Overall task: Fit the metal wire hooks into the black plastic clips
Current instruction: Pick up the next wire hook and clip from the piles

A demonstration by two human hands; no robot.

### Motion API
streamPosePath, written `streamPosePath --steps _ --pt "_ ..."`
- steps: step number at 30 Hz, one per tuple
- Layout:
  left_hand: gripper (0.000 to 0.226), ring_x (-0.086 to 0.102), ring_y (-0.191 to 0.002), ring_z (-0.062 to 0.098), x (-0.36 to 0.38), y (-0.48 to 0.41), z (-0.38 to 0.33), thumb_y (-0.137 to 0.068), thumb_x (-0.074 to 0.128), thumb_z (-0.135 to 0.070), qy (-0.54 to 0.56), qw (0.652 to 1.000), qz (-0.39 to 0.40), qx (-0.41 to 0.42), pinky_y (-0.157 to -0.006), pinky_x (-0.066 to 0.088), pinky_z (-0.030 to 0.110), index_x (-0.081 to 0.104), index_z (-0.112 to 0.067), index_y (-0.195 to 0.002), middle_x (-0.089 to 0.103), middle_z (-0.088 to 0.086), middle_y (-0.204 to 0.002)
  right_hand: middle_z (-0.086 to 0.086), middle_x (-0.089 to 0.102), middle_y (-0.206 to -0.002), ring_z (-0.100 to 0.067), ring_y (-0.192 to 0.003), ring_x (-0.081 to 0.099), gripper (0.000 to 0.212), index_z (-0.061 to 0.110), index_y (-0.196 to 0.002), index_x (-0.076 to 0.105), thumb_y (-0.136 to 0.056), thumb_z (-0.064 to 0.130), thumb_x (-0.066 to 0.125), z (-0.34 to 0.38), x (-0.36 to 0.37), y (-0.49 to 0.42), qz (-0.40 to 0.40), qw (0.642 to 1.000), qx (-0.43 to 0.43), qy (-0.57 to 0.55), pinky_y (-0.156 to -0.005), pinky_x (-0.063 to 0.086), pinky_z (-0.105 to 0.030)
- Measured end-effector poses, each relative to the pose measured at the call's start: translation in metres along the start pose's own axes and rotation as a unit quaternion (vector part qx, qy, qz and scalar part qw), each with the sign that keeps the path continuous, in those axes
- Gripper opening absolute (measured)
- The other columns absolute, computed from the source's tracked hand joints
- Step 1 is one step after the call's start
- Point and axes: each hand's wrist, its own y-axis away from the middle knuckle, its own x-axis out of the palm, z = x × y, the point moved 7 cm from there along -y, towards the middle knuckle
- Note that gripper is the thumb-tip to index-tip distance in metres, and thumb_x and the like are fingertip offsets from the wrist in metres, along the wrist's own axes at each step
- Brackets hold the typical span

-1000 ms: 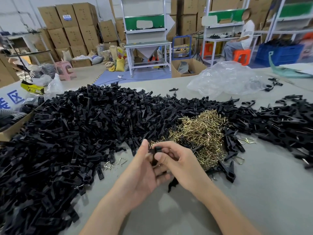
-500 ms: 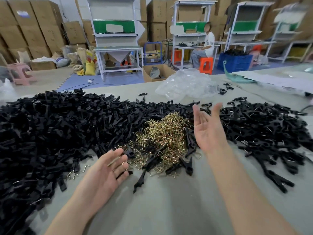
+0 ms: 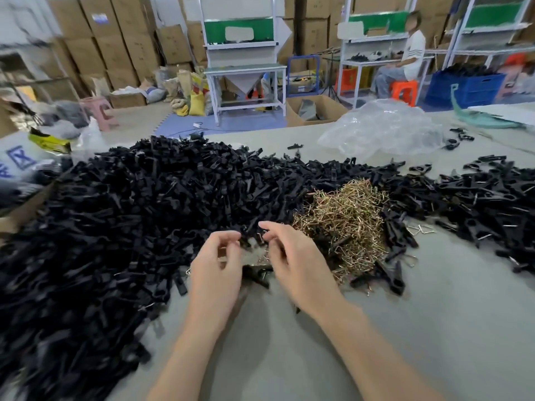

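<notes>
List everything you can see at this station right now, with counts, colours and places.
black plastic clips: very many, black, heap across the table's left and centre, with a thinner spread at right
metal wire hooks: many, brass-coloured, pile right of the hands
loose hooks: a few, silvery, on bare table right of that pile
plastic bag: one, clear, far side of the table
table: one, grey
cardboard boxes: many, brown, stacked at the back wall
workbenches: three, white with green panels, behind the table
crate: one, blue, back right
seated person: one, white shirt, at a far bench
left hand: fingers curled, at the heap's near edge; hold unclear
right hand: beside it, fingers curled; hold unclear
</notes>
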Motion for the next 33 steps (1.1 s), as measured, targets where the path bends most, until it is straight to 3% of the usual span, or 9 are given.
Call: streamPosePath --steps 6,10,13,17,22,25,28,30,33 --pt "0.027 0.056 -0.111 0.020 0.010 -0.003 0.004 -0.099 0.047 -0.014 -0.223 0.970 0.070 0.071 -0.099 0.044 0.042 0.066 -0.020 -0.117 0.064 -0.004 -0.116 0.009 0.065 -0.119 -0.015 -0.111 0.054 0.030 0.024 -0.130 0.063 -0.103 0.026 0.052 -0.007 0.005 0.004 0.057 0.993 -0.002 0.100 -0.100 0.043 -0.038" --pt "0.031 0.056 -0.112 0.021 0.009 -0.004 0.010 -0.097 0.043 -0.009 -0.233 0.968 0.077 0.050 -0.099 0.042 0.044 0.065 -0.021 -0.116 0.066 -0.005 -0.117 0.015 0.059 -0.128 -0.010 -0.125 0.043 0.057 0.032 -0.129 0.064 -0.090 0.068 0.041 -0.005 0.016 0.008 0.127 0.979 -0.008 0.159 -0.109 0.034 -0.034" --pt "0.028 0.053 -0.111 0.020 0.006 -0.006 0.012 -0.098 0.046 -0.012 -0.263 0.962 0.042 0.052 -0.098 0.038 0.038 0.065 -0.023 -0.116 0.063 -0.005 -0.118 0.014 0.057 -0.130 -0.011 -0.129 0.039 0.045 0.032 -0.123 0.068 -0.090 0.060 0.055 -0.006 0.020 0.011 0.142 0.974 -0.025 0.176 -0.111 0.033 -0.034" --pt "0.030 0.049 -0.118 0.022 -0.001 -0.011 0.019 -0.098 0.048 -0.016 -0.295 0.954 0.012 0.046 -0.100 0.035 0.037 0.063 -0.022 -0.124 0.059 -0.003 -0.128 0.017 0.057 -0.127 -0.006 -0.126 0.038 0.038 0.032 -0.124 0.065 -0.093 0.051 0.056 -0.006 0.011 0.009 0.107 0.983 -0.012 0.151 -0.109 0.031 -0.029" --pt "0.042 0.040 -0.136 0.019 0.005 -0.013 0.025 -0.101 0.043 -0.025 -0.344 0.937 0.048 0.046 -0.112 0.027 0.038 0.051 -0.027 -0.142 0.048 -0.004 -0.147 0.005 0.063 -0.129 -0.011 -0.123 0.050 0.045 0.024 -0.132 0.061 -0.097 0.049 0.049 -0.025 -0.037 -0.005 -0.045 0.979 0.084 0.182 -0.100 0.033 -0.025" --pt "0.044 0.035 -0.141 0.017 0.007 -0.012 0.026 -0.102 0.041 -0.030 -0.364 0.928 0.058 0.050 -0.115 0.024 0.039 0.045 -0.029 -0.147 0.045 -0.005 -0.151 -0.008 0.064 -0.132 -0.027 -0.123 0.055 0.047 0.018 -0.135 0.059 -0.099 0.047 0.053 -0.056 -0.093 0.001 -0.208 0.938 0.195 0.197 -0.097 0.038 -0.035" --pt "0.045 0.036 -0.141 0.018 0.009 -0.012 0.023 -0.102 0.041 -0.031 -0.364 0.928 0.058 0.057 -0.115 0.024 0.039 0.044 -0.030 -0.147 0.045 -0.004 -0.151 -0.021 0.048 -0.148 -0.038 -0.139 0.039 0.064 0.010 -0.147 0.044 -0.098 0.049 0.054 -0.087 -0.132 0.021 -0.289 0.887 0.315 0.175 -0.114 0.028 -0.050" --pt "0.046 0.035 -0.142 0.020 0.013 -0.013 0.023 -0.103 0.039 -0.034 -0.371 0.924 0.063 0.063 -0.115 0.023 0.039 0.042 -0.030 -0.148 0.044 -0.002 -0.152 -0.022 0.045 -0.150 -0.037 -0.142 0.035 0.063 0.008 -0.148 0.042 -0.100 0.045 0.053 -0.083 -0.129 0.020 -0.273 0.894 0.302 0.188 -0.117 0.022 -0.049" --pt "0.048 0.030 -0.145 0.022 0.019 -0.015 0.025 -0.104 0.035 -0.039 -0.396 0.913 0.077 0.069 -0.116 0.022 0.040 0.036 -0.034 -0.152 0.036 0.003 -0.158 -0.015 0.057 -0.139 -0.032 -0.133 0.047 0.046 0.009 -0.139 0.056 -0.100 0.032 0.054 -0.044 -0.092 0.003 -0.220 0.939 0.173 0.202 -0.114 0.031 -0.044"
